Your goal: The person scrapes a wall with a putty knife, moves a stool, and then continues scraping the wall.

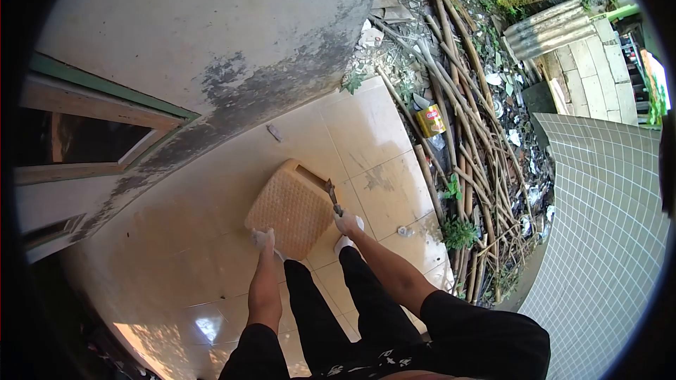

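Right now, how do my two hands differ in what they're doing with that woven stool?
The left hand grips the near corner of the stool; the right hand is at its right edge. The left hand holds only the stool; the right hand holds a knife-like tool whose blade points up along the stool's side. The left arm reaches straight down; the right arm comes in at a slant. Both hands wear light gloves.

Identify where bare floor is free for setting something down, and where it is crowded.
Free: tiles between the woven stool and the stained wall, and glossy tiles left of the left hand. Crowded: the bamboo poles and litter beyond the right hand.
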Motion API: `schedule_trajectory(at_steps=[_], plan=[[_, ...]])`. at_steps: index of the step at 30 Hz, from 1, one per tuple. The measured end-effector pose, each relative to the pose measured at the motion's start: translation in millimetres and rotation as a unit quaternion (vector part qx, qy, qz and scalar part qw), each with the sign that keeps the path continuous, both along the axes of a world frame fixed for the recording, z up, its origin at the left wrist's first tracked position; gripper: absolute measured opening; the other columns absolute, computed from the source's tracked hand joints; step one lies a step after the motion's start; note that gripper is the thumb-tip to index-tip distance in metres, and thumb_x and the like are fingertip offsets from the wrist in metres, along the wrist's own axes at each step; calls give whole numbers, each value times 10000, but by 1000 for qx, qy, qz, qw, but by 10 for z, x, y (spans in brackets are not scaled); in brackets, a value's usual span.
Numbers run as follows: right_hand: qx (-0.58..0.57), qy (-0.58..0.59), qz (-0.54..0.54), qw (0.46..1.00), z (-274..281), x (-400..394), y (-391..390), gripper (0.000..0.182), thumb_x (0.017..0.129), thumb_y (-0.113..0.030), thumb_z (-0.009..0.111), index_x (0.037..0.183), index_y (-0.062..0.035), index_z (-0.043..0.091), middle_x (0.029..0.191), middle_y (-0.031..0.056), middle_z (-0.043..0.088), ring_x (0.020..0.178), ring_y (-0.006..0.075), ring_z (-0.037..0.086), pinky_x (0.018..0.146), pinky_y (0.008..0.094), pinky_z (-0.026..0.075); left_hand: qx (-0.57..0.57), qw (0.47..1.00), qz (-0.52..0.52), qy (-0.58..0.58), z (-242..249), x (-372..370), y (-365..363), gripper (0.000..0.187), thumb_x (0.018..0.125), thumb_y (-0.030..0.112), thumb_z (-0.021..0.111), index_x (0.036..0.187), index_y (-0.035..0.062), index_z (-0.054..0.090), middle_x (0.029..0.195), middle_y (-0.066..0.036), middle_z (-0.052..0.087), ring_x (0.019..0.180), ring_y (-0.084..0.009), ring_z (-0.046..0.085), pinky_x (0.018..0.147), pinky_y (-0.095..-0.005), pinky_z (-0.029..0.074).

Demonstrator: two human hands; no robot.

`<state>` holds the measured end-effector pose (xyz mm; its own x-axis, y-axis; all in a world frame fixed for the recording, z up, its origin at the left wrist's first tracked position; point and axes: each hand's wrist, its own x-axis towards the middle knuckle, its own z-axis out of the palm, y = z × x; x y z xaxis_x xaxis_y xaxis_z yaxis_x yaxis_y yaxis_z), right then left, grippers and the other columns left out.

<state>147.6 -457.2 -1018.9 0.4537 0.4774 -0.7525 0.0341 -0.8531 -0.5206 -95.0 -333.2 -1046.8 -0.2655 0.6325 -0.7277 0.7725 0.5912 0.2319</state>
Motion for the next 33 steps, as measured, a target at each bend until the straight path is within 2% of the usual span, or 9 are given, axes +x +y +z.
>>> schedule_trajectory(at_steps=[3, 6, 13, 19, 21, 23, 25, 29, 33], plan=[[-14, 29, -19, 999, -58, 143, -111, 417, 879, -359, 512, 1036, 22, 577, 984, 306, 597, 1008, 466, 555, 827, 472, 438, -15, 1000, 8, -14, -140, -301, 228, 850, 775, 219, 667, 1457, 51, 188, 1475, -192, 262, 1347, -340, 293, 1096, -418, 274], [-47, 53, -17, 997, -37, 264, -169, 422, 864, -405, 566, 1064, -35, 589, 712, 155, 607, 575, 253, 602, 540, 362, 471, -32, 999, 23, -25, -241, -568, 428, 850, 773, 206, 664, 1459, 66, 182, 1466, -182, 278, 1337, -334, 310, 1084, -429, 293], [-29, 241, -94, 965, -130, 81, -136, 374, 907, -399, 536, 1094, -79, 582, 610, 12, 460, 478, 115, 468, 438, 279, 399, -80, 975, 155, -135, -122, -522, 365, 921, 754, 149, 657, 1484, 171, 96, 1443, -128, 311, 1290, -302, 373, 1019, -484, 364], [93, 103, -169, 976, -560, -159, -49, 384, 909, -345, 549, 1207, -107, 500, 592, -7, 426, 443, 107, 430, 402, 272, 353, -92, 969, 159, -163, -265, -462, 347, 948, 745, 109, 650, 1474, 225, 54, 1435, -96, 318, 1254, -291, 410, 974, -490, 403], [44, 114, -181, 976, -461, -30, 10, 438, 874, -351, 552, 1138, -1, 551, 996, 182, 566, 923, 294, 563, 833, 364, 428, -89, 967, 158, -178, -227, -413, 370, 941, 741, 100, 643, 1463, 220, 53, 1398, -110, 333, 1233, -302, 419, 970, -487, 403], [68, 114, -183, 974, -422, 90, 53, 431, 873, -357, 553, 1087, 16, 558, 964, 180, 573, 896, 283, 571, 810, 363, 430, -85, 964, 157, -197, -170, -311, 410, 933, 736, 92, 637, 1452, 216, 52, 1362, -124, 348, 1213, -314, 427, 966, -485, 403], [72, 114, -201, 970, -446, 246, 105, 253, 907, -319, 554, 953, -73, 522, 568, -9, 441, 433, 106, 442, 398, 269, 348, -118, 951, 148, -244, -123, -194, 459, 946, 764, 56, 606, 1469, 208, -6, 1320, -145, 372, 1171, -306, 458, 949, -454, 430], [203, -149, -164, 954, -911, 485, 138, 317, 896, -361, 546, 939, -47, 531, 616, 13, 487, 531, 108, 485, 474, 280, 386, -169, 921, 199, -291, -215, 119, 479, 957, 798, 25, 568, 1476, 199, -85, 1344, -181, 365, 1186, -321, 460, 942, -431, 453], [49, -5, -163, 985, -443, 1120, 331, 411, 878, -350, 546, 1043, 23, 604, 1037, 185, 608, 934, 323, 612, 802, 381, 454, -155, 925, 165, -306, -271, 552, 338, 961, 824, 21, 550, 1468, 191, -142, 1414, -215, 310, 1255, -338, 424, 957, -434, 453]])
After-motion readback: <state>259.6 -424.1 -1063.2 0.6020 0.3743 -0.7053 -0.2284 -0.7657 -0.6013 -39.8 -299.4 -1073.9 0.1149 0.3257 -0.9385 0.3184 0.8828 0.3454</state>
